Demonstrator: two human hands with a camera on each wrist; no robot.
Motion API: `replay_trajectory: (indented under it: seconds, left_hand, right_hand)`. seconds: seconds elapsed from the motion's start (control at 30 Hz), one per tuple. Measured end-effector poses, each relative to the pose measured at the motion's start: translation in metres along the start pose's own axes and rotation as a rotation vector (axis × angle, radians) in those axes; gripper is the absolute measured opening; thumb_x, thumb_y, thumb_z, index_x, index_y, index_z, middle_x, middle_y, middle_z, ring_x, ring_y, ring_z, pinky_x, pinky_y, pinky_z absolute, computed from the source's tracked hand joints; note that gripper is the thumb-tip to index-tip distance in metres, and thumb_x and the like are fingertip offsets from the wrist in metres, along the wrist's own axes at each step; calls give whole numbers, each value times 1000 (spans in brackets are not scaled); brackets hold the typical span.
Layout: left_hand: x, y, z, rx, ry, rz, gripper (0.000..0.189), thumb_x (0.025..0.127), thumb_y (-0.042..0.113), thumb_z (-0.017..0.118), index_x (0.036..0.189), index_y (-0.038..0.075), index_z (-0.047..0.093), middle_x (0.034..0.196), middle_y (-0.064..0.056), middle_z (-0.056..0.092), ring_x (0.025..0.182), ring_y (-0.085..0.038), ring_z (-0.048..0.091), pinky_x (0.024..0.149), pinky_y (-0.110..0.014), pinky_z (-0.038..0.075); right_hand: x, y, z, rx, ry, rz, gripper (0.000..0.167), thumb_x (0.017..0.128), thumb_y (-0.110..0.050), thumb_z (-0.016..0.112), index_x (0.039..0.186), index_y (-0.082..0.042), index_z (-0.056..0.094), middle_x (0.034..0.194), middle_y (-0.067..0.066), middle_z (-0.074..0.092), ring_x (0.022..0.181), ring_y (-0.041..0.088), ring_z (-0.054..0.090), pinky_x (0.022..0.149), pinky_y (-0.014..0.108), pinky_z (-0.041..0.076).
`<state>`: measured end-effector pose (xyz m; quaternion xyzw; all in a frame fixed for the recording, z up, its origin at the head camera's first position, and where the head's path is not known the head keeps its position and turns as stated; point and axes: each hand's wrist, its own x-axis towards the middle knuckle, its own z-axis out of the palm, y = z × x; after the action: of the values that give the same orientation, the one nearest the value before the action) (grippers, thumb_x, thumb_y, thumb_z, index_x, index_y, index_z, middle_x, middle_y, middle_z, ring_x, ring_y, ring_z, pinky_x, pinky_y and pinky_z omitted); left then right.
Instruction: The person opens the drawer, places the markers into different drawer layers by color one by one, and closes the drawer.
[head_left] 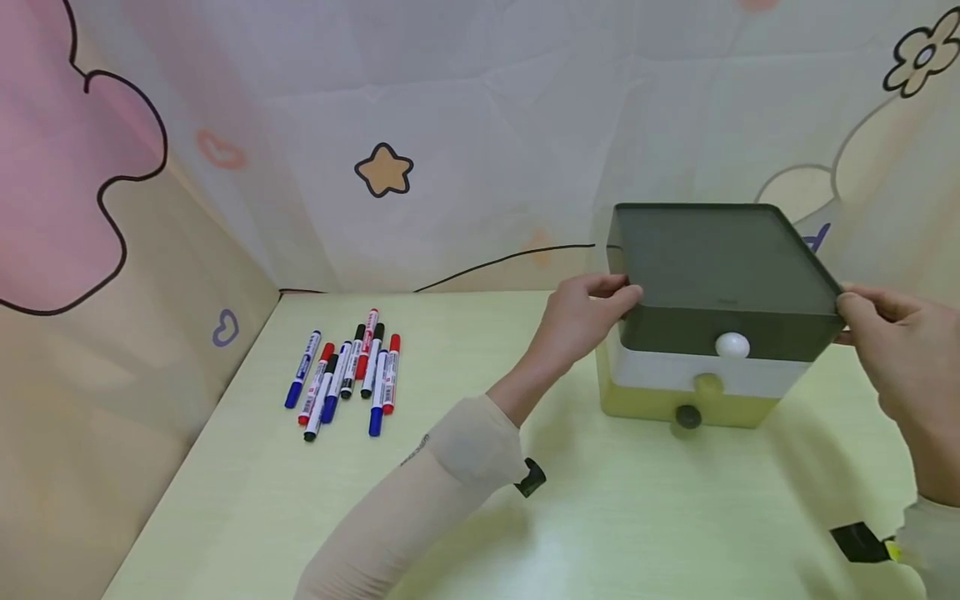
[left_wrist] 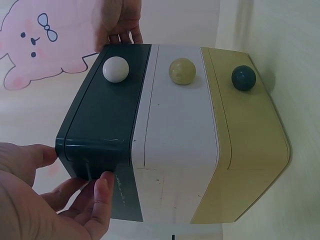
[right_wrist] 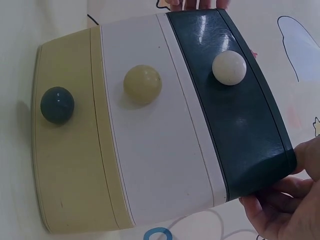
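Observation:
A small three-tier drawer box point(head_left: 738, 258) stands at the right of the table. Its top tier is dark green with a white knob point(head_left: 732, 345), the middle one white with a yellow knob point(left_wrist: 182, 71), the bottom one yellow with a dark green knob point(right_wrist: 57, 105). My left hand point(head_left: 588, 312) holds the left side of the green tier, thumb at the top edge and fingers against the side wall. On the opposite side my right hand point(head_left: 888, 342) grips the same tier near its front corner, thumb over the rim and fingers underneath. All three drawer fronts sit flush.
Several markers point(head_left: 345, 371) with red, blue and black caps lie grouped on the left of the pale green table point(head_left: 247, 500). A printed cloth point(head_left: 465, 142) with a star and hearts hangs behind the table and along its left side.

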<state>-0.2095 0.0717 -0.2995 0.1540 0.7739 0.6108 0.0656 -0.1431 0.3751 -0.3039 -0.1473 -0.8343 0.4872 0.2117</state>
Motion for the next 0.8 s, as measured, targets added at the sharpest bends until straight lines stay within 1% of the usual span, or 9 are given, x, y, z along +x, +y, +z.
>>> replay_trajectory:
  seconds: [0.1,0.2,0.27,0.37,0.43,0.6,0.67,0.73,0.8]
  left_hand:
    - [-4,-1,-5,-3,-10,2,43,100,35,69,136,11,69,123,4,72,100,-6,69,91,-31,53]
    - [-8,-1,-10,-4,-15,3,44,99,36,70,136,11,68,123,6,72,100,-5,68,93,-32,52]
    - [-10,-1,-13,-2,-18,3,44,99,35,70,136,11,68,122,6,72,99,-5,68,93,-32,52]
    - [-12,-1,-17,3,-21,3,45,99,35,71,136,11,68,121,6,72,96,-4,68,93,-32,52]
    - [-13,-1,-19,8,-22,5,44,99,34,71,136,10,68,119,5,72,94,-4,69,93,-31,52]
    - [-16,-2,-25,13,-29,5,46,99,34,72,137,9,67,119,4,71,93,-7,71,93,-31,52]
    - [-18,-3,-28,13,-30,0,46,98,34,72,138,9,67,119,4,71,93,-7,72,93,-31,53]
    - [-20,-3,-30,11,-32,-6,47,98,34,72,138,10,66,119,4,71,93,-7,72,94,-32,52]
    - [-22,-3,-32,10,-33,-9,47,98,34,72,138,10,66,120,4,72,94,-8,72,95,-33,52]
  right_hand:
    - [-3,-2,3,14,6,-6,30,103,-23,52,89,-46,64,77,-35,59,61,-11,62,36,32,22]
    - [-6,-5,6,19,10,-9,29,102,-23,53,90,-46,65,76,-34,60,60,-10,62,38,30,26]
    - [-8,-6,7,27,12,-13,29,101,-22,54,91,-45,66,76,-34,61,59,-8,63,42,22,33]
    - [-11,-8,10,35,18,-27,28,101,-20,55,93,-42,69,77,-33,62,59,-6,64,54,11,42]
    - [-13,-10,11,42,21,-33,27,100,-19,55,94,-40,71,78,-33,63,59,-5,64,61,8,46]
    - [-17,-12,14,64,21,-37,26,100,-18,56,101,-36,76,77,-33,64,58,-5,65,62,8,47]
    - [-19,-13,16,64,19,-37,26,100,-18,57,109,-29,78,78,-34,64,58,-5,65,61,8,47]
    - [-20,-14,17,44,20,-39,29,100,-20,57,120,-19,77,81,-36,62,59,-5,65,60,9,46]
    - [-22,-15,19,33,24,-42,32,100,-20,57,124,-11,75,84,-37,61,59,-6,65,61,8,46]
